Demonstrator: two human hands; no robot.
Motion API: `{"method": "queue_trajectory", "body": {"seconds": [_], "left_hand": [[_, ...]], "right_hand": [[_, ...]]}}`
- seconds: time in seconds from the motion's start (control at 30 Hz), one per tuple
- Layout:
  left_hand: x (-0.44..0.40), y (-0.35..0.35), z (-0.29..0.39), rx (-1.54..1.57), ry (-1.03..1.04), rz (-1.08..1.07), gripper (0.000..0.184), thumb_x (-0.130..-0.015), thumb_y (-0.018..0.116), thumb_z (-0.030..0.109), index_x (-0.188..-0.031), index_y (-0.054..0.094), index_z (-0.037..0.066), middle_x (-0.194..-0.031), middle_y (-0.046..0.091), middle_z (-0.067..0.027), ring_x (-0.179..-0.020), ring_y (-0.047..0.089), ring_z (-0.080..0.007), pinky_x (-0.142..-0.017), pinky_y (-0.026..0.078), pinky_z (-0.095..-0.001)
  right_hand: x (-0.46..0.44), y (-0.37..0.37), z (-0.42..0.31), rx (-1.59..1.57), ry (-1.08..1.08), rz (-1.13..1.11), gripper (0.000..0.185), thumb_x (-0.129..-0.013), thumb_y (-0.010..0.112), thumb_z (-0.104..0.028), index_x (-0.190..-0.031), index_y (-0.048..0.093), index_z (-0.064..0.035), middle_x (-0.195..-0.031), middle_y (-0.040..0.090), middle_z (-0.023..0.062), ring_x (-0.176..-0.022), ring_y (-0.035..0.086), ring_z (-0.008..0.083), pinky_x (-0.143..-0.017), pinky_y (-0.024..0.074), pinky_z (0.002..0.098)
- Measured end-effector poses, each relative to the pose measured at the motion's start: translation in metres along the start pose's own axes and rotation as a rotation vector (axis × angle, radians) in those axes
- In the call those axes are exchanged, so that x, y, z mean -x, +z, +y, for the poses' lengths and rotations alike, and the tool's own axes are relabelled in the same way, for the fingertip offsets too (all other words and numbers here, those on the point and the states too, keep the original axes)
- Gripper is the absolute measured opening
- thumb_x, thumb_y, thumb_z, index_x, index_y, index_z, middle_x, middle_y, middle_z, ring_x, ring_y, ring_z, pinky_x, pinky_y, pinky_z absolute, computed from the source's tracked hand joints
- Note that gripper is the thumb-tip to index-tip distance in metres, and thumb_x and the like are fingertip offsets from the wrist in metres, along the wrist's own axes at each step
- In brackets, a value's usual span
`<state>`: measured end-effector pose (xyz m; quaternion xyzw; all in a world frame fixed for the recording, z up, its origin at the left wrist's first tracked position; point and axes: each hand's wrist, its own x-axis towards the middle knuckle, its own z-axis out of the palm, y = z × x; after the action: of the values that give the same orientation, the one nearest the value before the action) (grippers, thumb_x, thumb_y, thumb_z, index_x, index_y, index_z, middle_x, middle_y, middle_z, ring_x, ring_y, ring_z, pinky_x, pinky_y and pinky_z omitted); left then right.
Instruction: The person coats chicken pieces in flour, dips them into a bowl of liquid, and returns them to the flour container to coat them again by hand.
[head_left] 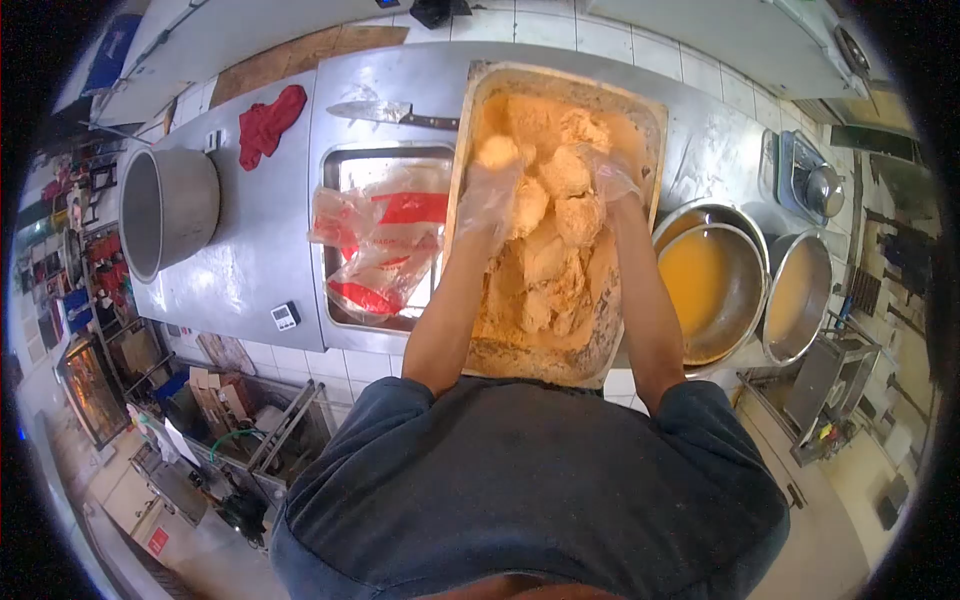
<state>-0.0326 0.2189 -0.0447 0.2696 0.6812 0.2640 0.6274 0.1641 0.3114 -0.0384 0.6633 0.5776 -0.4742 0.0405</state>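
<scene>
A deep rectangular tray (652,140) holds orange-tinted flour and several coated pieces (578,218). Both my hands are inside it, in clear plastic gloves. My left hand (492,195) is at the tray's left side, beside a pale coated piece (528,207); its fingers are blurred and partly hidden by flour and glove. My right hand (612,180) is at the right side, against a coated piece (566,172) near the tray's middle; its fingertips do not show clearly. More coated pieces lie heaped nearer my body.
Left of the tray are a knife (385,112), plastic bags (385,240) over a sunken metal pan (335,165), a red cloth (268,125), a large pot (170,210) and a small timer (286,316). Bowls of orange liquid (695,280) and paler liquid (797,300) stand on the right.
</scene>
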Motion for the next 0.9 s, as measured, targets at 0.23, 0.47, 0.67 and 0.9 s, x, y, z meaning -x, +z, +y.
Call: {"method": "queue_trajectory", "body": {"seconds": [0.23,0.47,0.67,0.9], "left_hand": [[0.082,0.001,-0.008,-0.632,0.662,0.416,0.033,-0.097,0.06,0.025,-0.122,0.058,0.003,-0.104,0.061,-0.0167,-0.098,0.06,-0.0305,-0.082,0.046,-0.0438],[0.169,0.013,0.009,-0.145,0.271,0.079,0.05,-0.097,0.055,0.018,-0.145,0.044,0.007,-0.139,0.054,-0.0113,-0.123,0.055,-0.0299,-0.101,0.045,-0.0373],[0.228,0.022,0.001,-0.65,0.292,0.066,0.057,-0.094,0.06,0.05,-0.129,0.058,0.004,-0.116,0.065,-0.0164,-0.104,0.063,-0.0251,-0.087,0.048,-0.0373],[0.229,0.048,-0.014,-0.377,0.269,0.195,0.042,-0.084,0.071,0.044,-0.1,0.071,0.006,-0.073,0.056,-0.0148,-0.071,0.058,-0.0316,-0.064,0.044,-0.0446]], "right_hand": [[0.118,-0.035,-0.017,0.089,-0.09,0.086,0.072,-0.095,0.053,-0.055,-0.138,0.053,0.0031,-0.134,0.058,0.0193,-0.122,0.056,0.0301,-0.102,0.0436,0.036],[0.122,0.002,0.019,-0.507,-0.474,0.145,0.069,-0.092,0.06,-0.048,-0.137,0.053,0.0041,-0.132,0.059,0.0171,-0.118,0.057,0.0274,-0.101,0.0445,0.0356],[0.117,0.064,0.045,-0.942,-0.806,-0.043,0.068,-0.09,0.066,-0.043,-0.137,0.053,0.005,-0.13,0.06,0.0152,-0.115,0.057,0.025,-0.099,0.0454,0.0353],[0.165,0.07,-0.007,-0.598,-0.412,-0.055,0.064,-0.091,0.071,-0.034,-0.138,0.052,0.0043,-0.117,0.068,0.0127,-0.1,0.065,0.0203,-0.09,0.0516,0.0325]]}}
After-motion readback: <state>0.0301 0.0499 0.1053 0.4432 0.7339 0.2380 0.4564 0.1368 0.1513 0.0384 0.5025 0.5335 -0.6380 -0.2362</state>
